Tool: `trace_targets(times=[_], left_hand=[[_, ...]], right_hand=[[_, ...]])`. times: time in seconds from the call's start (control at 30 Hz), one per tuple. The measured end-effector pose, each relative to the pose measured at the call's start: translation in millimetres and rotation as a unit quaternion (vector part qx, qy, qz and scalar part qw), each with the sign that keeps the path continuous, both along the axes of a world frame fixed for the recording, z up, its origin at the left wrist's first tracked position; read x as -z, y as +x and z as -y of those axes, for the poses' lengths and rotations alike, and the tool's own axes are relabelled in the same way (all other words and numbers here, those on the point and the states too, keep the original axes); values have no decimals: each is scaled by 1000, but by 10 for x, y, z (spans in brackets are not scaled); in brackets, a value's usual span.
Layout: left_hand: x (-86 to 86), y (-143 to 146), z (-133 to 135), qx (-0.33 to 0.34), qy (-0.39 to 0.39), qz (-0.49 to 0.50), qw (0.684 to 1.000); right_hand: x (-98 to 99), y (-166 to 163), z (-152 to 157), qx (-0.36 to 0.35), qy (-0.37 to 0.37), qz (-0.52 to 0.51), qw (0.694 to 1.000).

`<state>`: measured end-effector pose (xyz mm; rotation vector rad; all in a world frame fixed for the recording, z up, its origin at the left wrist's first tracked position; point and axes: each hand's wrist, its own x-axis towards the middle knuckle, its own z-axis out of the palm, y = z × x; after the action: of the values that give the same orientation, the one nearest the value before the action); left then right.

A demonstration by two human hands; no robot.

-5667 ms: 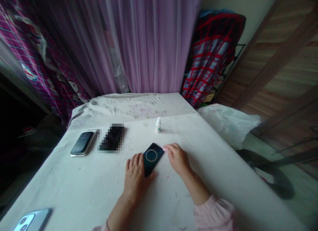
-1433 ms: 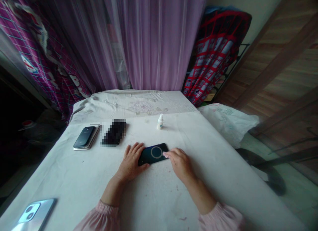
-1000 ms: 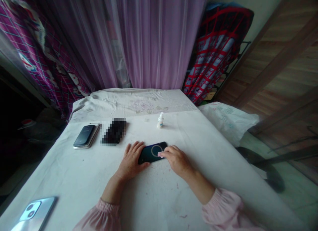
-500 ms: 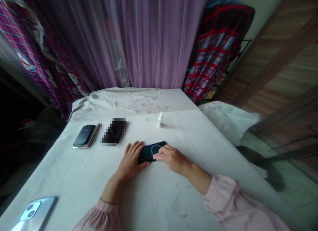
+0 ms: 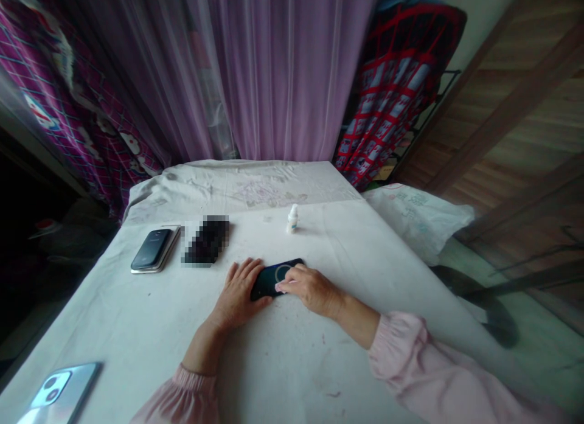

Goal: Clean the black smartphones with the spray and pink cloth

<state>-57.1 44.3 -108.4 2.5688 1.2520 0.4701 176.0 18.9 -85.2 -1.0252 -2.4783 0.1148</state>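
A dark phone (image 5: 268, 279) with a pale ring on its back lies flat on the white-covered table (image 5: 296, 363). My left hand (image 5: 237, 293) rests flat against the phone's left end, fingers stretched out and slightly apart. My right hand (image 5: 308, 287) lies over the phone's right half with its fingers curled. The fingertips press a small pale pink bit onto the ring, and I cannot make out what that bit is. Both wrists wear pink sleeves.
A small white dropper bottle (image 5: 292, 218) stands behind the phone. Farther left lie a blurred-out dark object (image 5: 205, 240) and a dark phone on a pale case (image 5: 152, 249). A silver phone (image 5: 57, 395) sits at the near left corner. A white bag (image 5: 415, 214) is off the right edge.
The phone has turned from slanted to nearly crosswise. My right hand has slid left from the phone's right end to over the ring. My left hand stays at the left end.
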Motion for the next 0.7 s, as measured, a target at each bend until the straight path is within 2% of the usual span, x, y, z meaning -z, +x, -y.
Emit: trace_targets(times=[0.13, 0.27, 0.37, 0.53, 0.7], left_hand=[[-13, -7, -11, 6, -11, -13, 1000], [-21, -11, -31, 14, -16, -23, 1000], [-10, -13, -38, 14, -12, -30, 999], [-13, -14, -32, 15, -11, -30, 999], [-67, -21, -40, 32, -37, -48, 998]], right_hand=[[55, 466, 75, 33, 1, -30, 999], [166, 717, 234, 146, 22, -120, 982], [229, 614, 350, 179, 9, -171, 969], [204, 409, 368, 168, -12, -138, 976], [128, 292, 326, 114, -9, -101, 988]])
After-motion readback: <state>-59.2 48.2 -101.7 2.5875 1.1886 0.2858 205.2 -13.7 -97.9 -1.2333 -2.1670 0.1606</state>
